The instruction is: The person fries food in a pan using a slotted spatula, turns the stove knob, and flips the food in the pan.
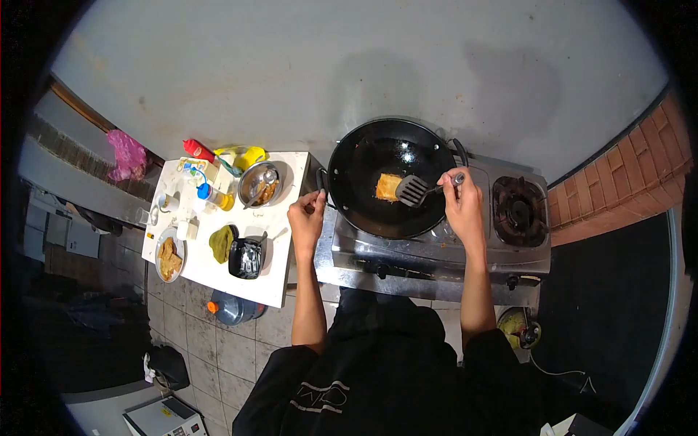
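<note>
Golden-brown and flat, a piece of fried food [387,187] is being held near the centre of a black wok [363,212], where oil is shining toward twelve o'clock. By judgement, something light is being handled: crisp-looking outside, probably soft within, apt to slide on the greasy metal and to tear if pinched. Support is best being given broadly from underneath, not at a corner.

From three o'clock, a slotted spatula [412,192] is being brought against the food's edge; whether its blade is being wedged beneath cannot be told. Its handle is being gripped in the right hand [463,198], fingers closed around it. At nine o'clock, the left hand [306,218] is being held with fingers curled, the wok's left handle [321,180] apparently being pinched between thumb and fingertips. The wok is probably heavy, stiff and hot, so its handles are being judged the safer hold.

Below, a steel stove [363,247] is being occupied by the wok, a bare burner [519,211] being left exposed at three o'clock. Toward nine o'clock, a white side table [280,218] is being shared by a steel bowl [245,179], a red bottle [196,150] and, nearer eight, a plate of food [183,253]. Grey wall [254,87] is being faced at twelve; brickwork [618,174] is being noted beyond the burner.
</note>
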Available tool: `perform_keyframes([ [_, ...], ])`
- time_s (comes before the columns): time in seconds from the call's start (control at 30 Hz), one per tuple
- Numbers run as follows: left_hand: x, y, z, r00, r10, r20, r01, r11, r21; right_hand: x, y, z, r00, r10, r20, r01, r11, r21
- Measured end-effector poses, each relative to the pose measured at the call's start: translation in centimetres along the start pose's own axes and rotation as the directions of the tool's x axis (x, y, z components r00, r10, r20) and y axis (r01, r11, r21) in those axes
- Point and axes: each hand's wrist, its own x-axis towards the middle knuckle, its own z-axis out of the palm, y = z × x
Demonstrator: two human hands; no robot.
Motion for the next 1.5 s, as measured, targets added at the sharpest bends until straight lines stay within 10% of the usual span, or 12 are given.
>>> perform_keyframes([
  [1.5, 3.8, -1.8, -1.8, 0.916, -0.049, 0.399, 0.055, 0.998, -0.003, 5.2, 0.1, 3.3, 0.97, -0.086, 0.226, 0.131, 0.972, -0.195],
])
